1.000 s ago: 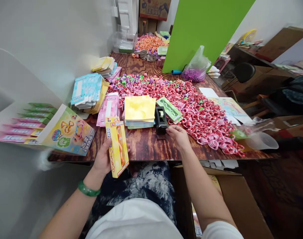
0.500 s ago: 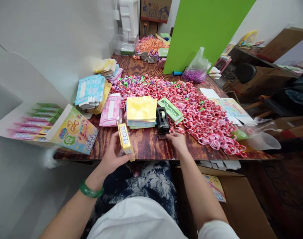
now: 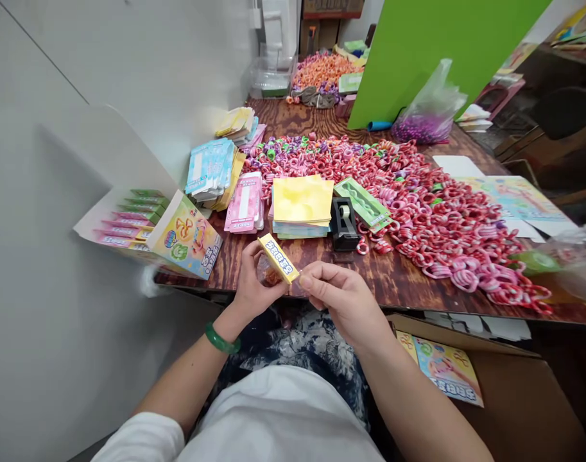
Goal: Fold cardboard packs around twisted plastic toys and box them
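Observation:
In my left hand (image 3: 257,282) is a small yellow box (image 3: 278,258) with printed lettering, tilted, its narrow side facing up. The fingers and thumb grip it from the left and below. My right hand (image 3: 338,292) is closed in a pinch at the box's right end; a bit of clear tape appears to be between thumb and forefinger, mostly hidden. Beyond the hands stands a black tape dispenser (image 3: 344,224). Left of it lies a stack of yellow cards (image 3: 302,197), and on its right a green card tray (image 3: 364,204).
A large pile of red and pink striped rings (image 3: 418,218) covers much of the table (image 3: 273,117). At left, a display box (image 3: 189,240) holds several small boxes. Pink packets (image 3: 244,202) and blue packets (image 3: 210,168) are stacked nearby. An open carton (image 3: 518,398) sits below the right edge.
My right hand has moved from the tape dispenser's front to the right end of the yellow box. My left hand has tilted the box. The view has swung right.

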Demonstrator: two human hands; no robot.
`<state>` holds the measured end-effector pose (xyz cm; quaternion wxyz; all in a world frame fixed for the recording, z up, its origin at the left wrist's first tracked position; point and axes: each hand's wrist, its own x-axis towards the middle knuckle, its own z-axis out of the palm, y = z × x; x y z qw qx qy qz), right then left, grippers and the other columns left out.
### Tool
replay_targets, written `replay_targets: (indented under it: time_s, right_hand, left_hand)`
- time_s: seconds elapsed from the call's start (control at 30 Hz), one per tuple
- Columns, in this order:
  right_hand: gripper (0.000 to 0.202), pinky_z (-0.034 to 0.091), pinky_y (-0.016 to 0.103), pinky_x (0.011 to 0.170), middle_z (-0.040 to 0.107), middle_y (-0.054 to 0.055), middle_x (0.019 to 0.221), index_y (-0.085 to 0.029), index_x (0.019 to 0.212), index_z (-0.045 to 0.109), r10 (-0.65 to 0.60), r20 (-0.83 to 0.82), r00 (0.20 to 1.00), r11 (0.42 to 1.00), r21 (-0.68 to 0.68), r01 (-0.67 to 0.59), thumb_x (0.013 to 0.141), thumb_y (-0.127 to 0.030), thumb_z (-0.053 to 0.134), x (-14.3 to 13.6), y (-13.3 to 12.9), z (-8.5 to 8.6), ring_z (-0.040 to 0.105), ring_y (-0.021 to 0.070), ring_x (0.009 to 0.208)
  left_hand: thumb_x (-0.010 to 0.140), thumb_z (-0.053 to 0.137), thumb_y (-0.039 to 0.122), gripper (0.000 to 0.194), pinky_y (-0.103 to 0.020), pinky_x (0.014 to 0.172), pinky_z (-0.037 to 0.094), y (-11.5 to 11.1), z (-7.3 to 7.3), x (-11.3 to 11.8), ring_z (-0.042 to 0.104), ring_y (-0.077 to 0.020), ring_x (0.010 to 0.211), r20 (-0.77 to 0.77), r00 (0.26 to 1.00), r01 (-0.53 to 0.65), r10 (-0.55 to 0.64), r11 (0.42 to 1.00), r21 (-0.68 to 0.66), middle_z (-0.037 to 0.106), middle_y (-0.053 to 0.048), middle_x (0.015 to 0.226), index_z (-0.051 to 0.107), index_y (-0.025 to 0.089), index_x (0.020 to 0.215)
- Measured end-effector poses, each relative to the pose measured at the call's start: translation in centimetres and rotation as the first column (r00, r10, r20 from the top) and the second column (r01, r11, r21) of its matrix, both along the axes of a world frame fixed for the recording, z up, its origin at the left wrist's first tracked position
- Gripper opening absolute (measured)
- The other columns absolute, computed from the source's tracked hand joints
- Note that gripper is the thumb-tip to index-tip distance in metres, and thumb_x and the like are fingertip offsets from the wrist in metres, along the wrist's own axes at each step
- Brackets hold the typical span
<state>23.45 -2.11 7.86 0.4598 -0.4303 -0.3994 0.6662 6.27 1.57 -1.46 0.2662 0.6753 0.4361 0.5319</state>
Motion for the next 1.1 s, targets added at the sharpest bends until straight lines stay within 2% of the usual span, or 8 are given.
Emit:
replay_targets:
  time_s: [0.23,0.43,0.53,0.7,0.77,0.83,0.93,1.1]
  right_hand:
    - [0.034,0.024,0.023,0.047,0.045,-0.005,0.056,-0.016,0.064,0.064,-0.032,0.047,0.998,0.999,-0.03,0.034,0.067,-0.046,0.08,-0.8,0.1,-0.9,0.033,0.0072,0.052]
    - [0.032,0.038,0.026,0.055,0.054,0.0,0.069,-0.019,0.067,0.061,-0.206,0.304,0.93,0.971,0.183,0.155,0.071,-0.047,0.075,-0.9,0.3,-1.9,0.047,0.0124,0.062]
    - [0.037,0.046,0.029,0.064,0.059,0.002,0.082,-0.021,0.088,0.062,-0.277,0.413,0.868,0.945,0.28,0.168,0.066,-0.045,0.08,-0.9,0.8,-3.4,0.055,0.0163,0.073]
    - [0.091,0.054,0.037,0.077,0.056,0.011,0.123,-0.029,0.143,0.035,-0.2,0.472,0.859,0.921,0.389,0.0,0.066,-0.051,0.08,0.3,2.0,-5.1,0.059,0.0268,0.109]
    - [0.101,0.053,0.041,0.09,0.045,0.011,0.143,-0.036,0.151,0.021,-0.161,0.509,0.846,0.87,0.477,-0.122,0.07,-0.047,0.08,1.5,2.2,-4.5,0.05,0.0292,0.127]
    - [0.088,0.05,0.042,0.098,0.042,0.008,0.149,-0.039,0.149,0.03,-0.091,0.563,0.822,0.805,0.527,-0.272,0.075,-0.043,0.078,2.7,2.2,-3.3,0.045,0.0295,0.134]
    - [0.047,0.052,0.039,0.097,0.055,0.007,0.138,-0.035,0.122,0.061,-0.007,0.637,0.771,0.722,0.537,-0.437,0.077,-0.039,0.076,3.5,2.5,-0.8,0.055,0.0295,0.125]
    - [0.028,0.06,0.031,0.072,0.074,0.007,0.102,-0.031,0.104,0.071,0.213,0.696,0.685,0.628,0.44,-0.642,0.077,-0.037,0.076,1.3,3.4,3.2,0.072,0.0254,0.089]
  left_hand:
    - [0.068,0.081,0.031,0.082,-0.046,0.101,0.048,0.0,-0.1,-0.2,0.055,-0.0286,0.12,-0.031,0.999,-0.04,0.041,0.999,0.031,0.048,-0.013,0.131,0.034,0.023,0.134]
    - [0.069,0.08,0.031,0.078,-0.043,0.097,0.05,-0.5,-0.3,0.3,0.056,-0.0267,0.116,0.006,1.0,-0.003,0.003,0.996,-0.093,0.05,-0.012,0.128,0.036,0.023,0.133]
    - [0.068,0.079,0.033,0.074,-0.042,0.094,0.051,-1.3,0.1,0.9,0.059,-0.0255,0.111,0.125,0.989,0.11,-0.084,0.97,-0.218,0.053,-0.012,0.123,0.037,0.022,0.129]
    - [0.067,0.08,0.031,0.075,-0.039,0.089,0.053,-1.3,1.7,0.2,0.062,-0.0234,0.104,0.323,0.887,0.441,-0.33,0.812,-0.382,0.057,-0.012,0.122,0.039,0.023,0.129]
    - [0.065,0.083,0.031,0.082,-0.04,0.091,0.052,-1.2,2.6,-1.1,0.062,-0.0249,0.106,0.258,0.874,0.486,-0.412,0.75,-0.448,0.057,-0.013,0.125,0.041,0.023,0.135]
    - [0.061,0.086,0.036,0.089,-0.04,0.094,0.051,-1.2,3.4,-2.6,0.061,-0.0269,0.108,0.179,0.847,0.515,-0.5,0.692,-0.505,0.058,-0.013,0.127,0.045,0.022,0.138]
    - [0.057,0.088,0.043,0.096,-0.041,0.097,0.05,-1.4,4.7,-4.5,0.061,-0.0297,0.112,0.084,0.756,0.576,-0.649,0.598,-0.557,0.061,-0.011,0.13,0.047,0.022,0.141]
    - [0.061,0.082,0.056,0.095,-0.038,0.105,0.045,-2.1,7.4,-6.9,0.06,-0.031,0.118,0.063,0.648,0.664,-0.759,0.523,-0.535,0.062,-0.008,0.134,0.049,0.02,0.143]
